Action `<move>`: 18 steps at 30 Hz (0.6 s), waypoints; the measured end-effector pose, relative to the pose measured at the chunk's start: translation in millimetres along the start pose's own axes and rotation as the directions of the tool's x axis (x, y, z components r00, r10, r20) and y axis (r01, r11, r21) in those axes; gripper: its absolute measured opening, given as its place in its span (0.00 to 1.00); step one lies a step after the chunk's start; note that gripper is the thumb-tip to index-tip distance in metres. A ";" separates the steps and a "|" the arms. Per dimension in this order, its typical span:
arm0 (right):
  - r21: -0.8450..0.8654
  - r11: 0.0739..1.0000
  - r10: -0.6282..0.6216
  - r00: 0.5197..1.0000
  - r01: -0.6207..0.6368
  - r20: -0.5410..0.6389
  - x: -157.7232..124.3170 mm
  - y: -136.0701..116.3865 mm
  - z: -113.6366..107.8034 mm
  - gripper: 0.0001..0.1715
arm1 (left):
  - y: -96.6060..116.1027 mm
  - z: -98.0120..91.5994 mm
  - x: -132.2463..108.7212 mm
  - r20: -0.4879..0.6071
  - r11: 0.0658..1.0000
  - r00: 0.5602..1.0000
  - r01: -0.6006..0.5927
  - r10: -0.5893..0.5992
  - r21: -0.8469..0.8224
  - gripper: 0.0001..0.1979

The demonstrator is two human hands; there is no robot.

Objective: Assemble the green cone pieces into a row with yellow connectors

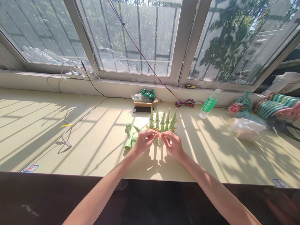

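Note:
My left hand (145, 140) and my right hand (172, 143) meet over the table, thumbs and fingertips pinched together. Between them is a small yellow piece (160, 135), too small to make out in detail. Just behind stand several pale green pointed cones (162, 120) in a cluster, with little yellow bits around their bases. To the left of my left hand, several green cone-shaped parts (127, 142) lie or stand together. One more green cone (137, 128) leans by my left knuckles, partly hidden.
Behind the cones are a black phone (143, 109) and a small cardboard box (142, 104) with plastic and green stuff. A bottle (209, 104), a can (234, 108), a white bag (247, 128) and hangers (276, 106) stand right. A white cable (67, 137) lies left.

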State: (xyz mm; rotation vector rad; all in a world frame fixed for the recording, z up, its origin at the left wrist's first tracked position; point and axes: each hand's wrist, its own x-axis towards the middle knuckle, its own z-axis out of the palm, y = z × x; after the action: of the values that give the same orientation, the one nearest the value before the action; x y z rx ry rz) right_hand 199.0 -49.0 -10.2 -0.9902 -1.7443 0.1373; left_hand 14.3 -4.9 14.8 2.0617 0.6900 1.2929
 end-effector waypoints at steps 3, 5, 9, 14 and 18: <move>0.022 1.000 0.008 1.000 -0.008 -0.006 0.0 0.8 0.6 0.12 | -2.0 -0.4 -0.6 0.017 0.999 1.000 -0.007 0.007 0.034 0.11; 0.048 0.999 0.006 1.000 -0.005 -0.016 0.5 2.1 -0.1 0.11 | -3.3 -1.4 -0.9 0.007 0.998 1.000 0.005 -0.005 0.063 0.11; 0.030 0.994 0.108 0.994 -0.107 -0.019 2.4 6.3 -6.0 0.13 | -4.3 -5.7 0.1 -0.076 0.994 0.995 0.073 -0.066 0.084 0.13; 0.002 0.972 0.236 0.972 -0.236 -0.001 4.7 13.5 -12.2 0.15 | -5.7 -11.8 2.5 -0.216 0.981 0.962 0.184 -0.167 0.065 0.15; 0.022 0.964 0.263 0.965 -0.263 0.016 5.0 16.0 -11.7 0.15 | -9.1 -12.7 2.8 -0.220 0.971 0.950 0.236 -0.220 0.048 0.17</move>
State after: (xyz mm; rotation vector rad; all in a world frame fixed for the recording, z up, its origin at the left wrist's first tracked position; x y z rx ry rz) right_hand 217.1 -39.5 -10.1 -1.2033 -1.6126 0.3344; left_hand 2.8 6.0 14.3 1.8495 1.0545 1.3820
